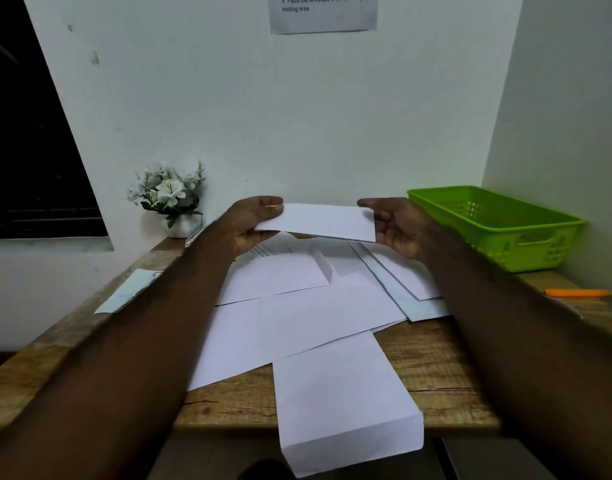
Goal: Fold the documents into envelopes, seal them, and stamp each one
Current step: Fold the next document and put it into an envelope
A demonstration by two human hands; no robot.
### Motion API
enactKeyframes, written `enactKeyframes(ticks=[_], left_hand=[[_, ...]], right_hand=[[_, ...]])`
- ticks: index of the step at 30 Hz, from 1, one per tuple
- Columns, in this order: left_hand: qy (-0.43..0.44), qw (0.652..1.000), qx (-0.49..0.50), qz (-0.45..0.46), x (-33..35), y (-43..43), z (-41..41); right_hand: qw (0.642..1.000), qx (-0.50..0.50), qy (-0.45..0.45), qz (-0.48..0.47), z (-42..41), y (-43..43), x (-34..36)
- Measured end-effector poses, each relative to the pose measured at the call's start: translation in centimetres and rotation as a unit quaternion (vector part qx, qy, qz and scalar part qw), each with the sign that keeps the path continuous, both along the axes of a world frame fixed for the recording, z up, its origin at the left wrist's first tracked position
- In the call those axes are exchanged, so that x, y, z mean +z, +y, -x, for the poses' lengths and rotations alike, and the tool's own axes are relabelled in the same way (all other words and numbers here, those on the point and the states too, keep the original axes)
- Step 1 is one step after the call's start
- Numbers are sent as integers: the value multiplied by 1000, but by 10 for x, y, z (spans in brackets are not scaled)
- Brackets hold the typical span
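I hold a white envelope (320,221) in the air above the far part of the wooden table (432,368). My left hand (252,223) grips its left end, thumb on top. My right hand (398,225) grips its right end. Under it lie several loose white sheets (297,323), overlapping each other. A folded document (342,396) lies at the near edge and hangs over it. A further envelope (129,291) lies at the table's left edge, partly hidden by my left forearm.
A green plastic basket (498,226) stands at the back right against the wall. An orange pen (578,292) lies on the right side. A small pot of white flowers (169,199) stands at the back left. A printed note (323,12) hangs on the wall.
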State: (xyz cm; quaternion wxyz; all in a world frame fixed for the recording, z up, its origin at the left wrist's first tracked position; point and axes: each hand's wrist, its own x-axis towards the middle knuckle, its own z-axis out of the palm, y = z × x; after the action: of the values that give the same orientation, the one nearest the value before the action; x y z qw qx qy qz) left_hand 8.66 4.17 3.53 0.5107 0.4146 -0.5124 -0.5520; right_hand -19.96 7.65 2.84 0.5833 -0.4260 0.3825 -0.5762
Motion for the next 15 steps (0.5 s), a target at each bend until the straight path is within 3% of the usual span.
enactKeyframes(ticks=[6,15], left_hand=[[52,998,-7,25,3,4,5],[-6,999,34,24,2,0,6]], right_hand=[[998,35,58,10,-1,2,-3],[997,11,76,26,-6,0,-2]])
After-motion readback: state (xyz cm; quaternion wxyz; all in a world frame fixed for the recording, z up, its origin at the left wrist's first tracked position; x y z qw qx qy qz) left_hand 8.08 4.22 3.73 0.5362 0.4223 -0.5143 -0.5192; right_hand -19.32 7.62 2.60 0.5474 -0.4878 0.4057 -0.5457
